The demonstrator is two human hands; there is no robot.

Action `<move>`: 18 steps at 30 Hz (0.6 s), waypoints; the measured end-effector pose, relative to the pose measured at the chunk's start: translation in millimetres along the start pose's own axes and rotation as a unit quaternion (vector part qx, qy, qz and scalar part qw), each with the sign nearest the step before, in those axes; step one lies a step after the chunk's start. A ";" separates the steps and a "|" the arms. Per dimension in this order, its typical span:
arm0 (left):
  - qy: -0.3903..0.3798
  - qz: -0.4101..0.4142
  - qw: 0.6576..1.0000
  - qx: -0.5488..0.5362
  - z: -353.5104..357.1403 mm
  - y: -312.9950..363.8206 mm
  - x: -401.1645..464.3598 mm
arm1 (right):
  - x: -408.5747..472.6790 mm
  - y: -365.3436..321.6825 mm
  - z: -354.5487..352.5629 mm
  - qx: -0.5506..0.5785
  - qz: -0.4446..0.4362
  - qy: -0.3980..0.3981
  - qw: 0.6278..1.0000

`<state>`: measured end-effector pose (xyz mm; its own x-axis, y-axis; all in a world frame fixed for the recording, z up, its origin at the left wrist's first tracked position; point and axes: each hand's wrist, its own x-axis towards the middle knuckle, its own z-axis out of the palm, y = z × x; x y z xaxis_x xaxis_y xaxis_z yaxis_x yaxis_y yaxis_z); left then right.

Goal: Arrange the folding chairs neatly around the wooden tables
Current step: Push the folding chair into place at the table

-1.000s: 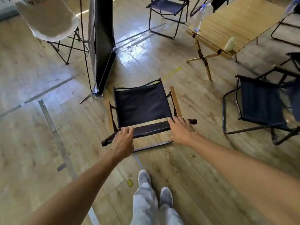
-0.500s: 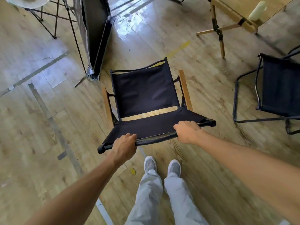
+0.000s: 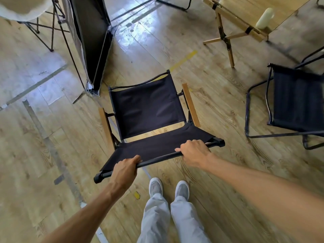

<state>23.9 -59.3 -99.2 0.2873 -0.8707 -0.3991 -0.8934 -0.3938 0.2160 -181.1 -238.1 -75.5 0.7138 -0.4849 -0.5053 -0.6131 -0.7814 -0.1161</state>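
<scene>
A black fabric folding chair (image 3: 149, 109) with wooden armrests is unfolded in front of me, its back panel away from me. My left hand (image 3: 125, 170) grips the black front bar of the seat near its left end. My right hand (image 3: 193, 152) grips the same bar near its right end. A wooden folding table (image 3: 245, 18) stands at the upper right, and a second black folding chair (image 3: 296, 102) stands open at the right edge.
A tall black panel on a stand (image 3: 91, 37) rises just behind the held chair on the left. A pale round chair (image 3: 22, 7) sits at the upper left. A cream bottle (image 3: 264, 17) lies on the table. Another black chair frame (image 3: 175, 4) shows at the top. My feet (image 3: 168, 188) are below the bar.
The chair has gone from nearly flat to unfolded, its seat spread out, with both hands closed on the front bar and pulling it toward me. The view has tilted down and nearer.
</scene>
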 end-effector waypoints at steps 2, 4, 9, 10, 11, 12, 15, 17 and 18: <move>-0.002 0.002 1.000 -0.010 1.2 6.4 6.6 | 3.7 10.5 -3.4 0.017 0.018 -0.012 1.000; -0.014 -0.016 0.999 -0.031 3.2 6.5 16.2 | 11.7 16.9 -4.3 0.047 0.038 -0.028 0.998; -0.072 -0.076 0.994 -0.017 22.3 -0.4 35.8 | 33.5 27.5 23.6 0.082 0.059 -0.054 0.993; -0.091 -0.076 0.993 -0.003 27.0 0.7 36.9 | 35.4 29.3 29.3 0.062 0.047 -0.064 0.995; -0.112 -0.078 0.991 0.004 28.6 2.0 36.6 | 36.1 31.1 31.8 0.040 0.032 -0.076 0.996; -0.133 -0.083 0.988 -0.001 29.0 2.4 34.5 | 35.9 31.9 31.9 0.035 0.020 -0.091 0.995; -0.185 -0.099 0.975 -0.070 13.5 0.8 27.7 | 34.8 34.0 21.0 0.131 0.020 -0.143 0.981; -0.167 -0.115 0.973 -0.111 0.1 -4.0 28.1 | 36.6 43.6 5.5 0.215 0.059 -0.153 0.963; -0.148 -0.129 0.974 -0.110 -5.6 -9.1 29.0 | 39.0 50.6 0.8 0.223 0.082 -0.136 0.962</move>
<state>42.3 -82.6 -107.7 0.3507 -0.6246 -0.6978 -0.6995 -0.6702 0.2483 -184.5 -296.3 -101.8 0.5176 -0.4196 -0.7456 -0.8373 -0.4279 -0.3404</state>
